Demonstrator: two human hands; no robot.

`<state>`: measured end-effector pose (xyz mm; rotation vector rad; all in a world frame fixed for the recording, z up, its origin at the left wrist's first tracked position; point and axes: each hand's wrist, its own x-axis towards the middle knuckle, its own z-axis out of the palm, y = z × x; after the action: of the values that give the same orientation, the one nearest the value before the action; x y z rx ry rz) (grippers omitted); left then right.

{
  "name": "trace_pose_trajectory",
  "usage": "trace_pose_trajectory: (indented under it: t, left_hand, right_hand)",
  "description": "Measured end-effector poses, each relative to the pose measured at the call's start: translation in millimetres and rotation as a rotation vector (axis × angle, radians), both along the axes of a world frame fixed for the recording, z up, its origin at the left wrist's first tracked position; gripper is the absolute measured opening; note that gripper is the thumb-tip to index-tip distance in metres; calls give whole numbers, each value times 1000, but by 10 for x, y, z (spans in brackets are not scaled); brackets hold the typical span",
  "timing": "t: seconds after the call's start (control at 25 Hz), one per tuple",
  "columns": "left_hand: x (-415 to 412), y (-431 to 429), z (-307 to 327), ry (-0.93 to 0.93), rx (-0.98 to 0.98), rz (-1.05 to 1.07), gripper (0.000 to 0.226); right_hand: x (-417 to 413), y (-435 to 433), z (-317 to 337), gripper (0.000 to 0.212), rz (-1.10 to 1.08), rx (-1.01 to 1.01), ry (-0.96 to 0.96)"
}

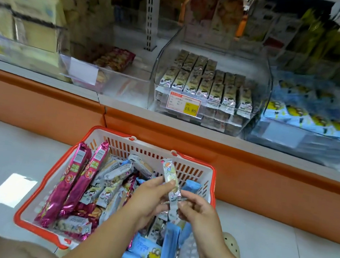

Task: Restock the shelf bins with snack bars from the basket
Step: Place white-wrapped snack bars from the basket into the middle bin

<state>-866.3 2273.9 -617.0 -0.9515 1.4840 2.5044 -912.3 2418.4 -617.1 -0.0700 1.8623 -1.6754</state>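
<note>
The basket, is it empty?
No, the basket is piled with snack bars, and the left hand and right hand hold one bar above it.

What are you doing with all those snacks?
A person is sorting through a red-and-white basket on the floor, full of snack bars. Both hands hold one wrapped bar above it: the left hand pinches its middle and the right hand pinches its lower end. Similar-looking bars sit in rows in the clear shelf bin ahead.
</note>
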Motion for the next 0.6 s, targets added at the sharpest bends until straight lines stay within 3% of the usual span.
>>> trace_pose_trajectory:
  t: [0.12,0.32,0.44,0.52,0.6]
  left_hand:
    - [-59,41,208,43,-52,4,22]
    - [-248,-15,805,168,-205,41,23]
    - [-439,-69,1254,267,-316,-6,22]
    - [-617,-189,1523,349,-464,-3,27]
    - [-788,-434,1678,416,-784,92,38]
  right_hand:
    - [-55,28,242,28,66,43,166]
    - [-221,-70,732,52,187,139,672]
    - [-508,-144,1040,47,126,133,938]
    - [-783,-240,1270,44,69,121,1003]
    - [-1104,-360,1466,44,-14,89,1002]
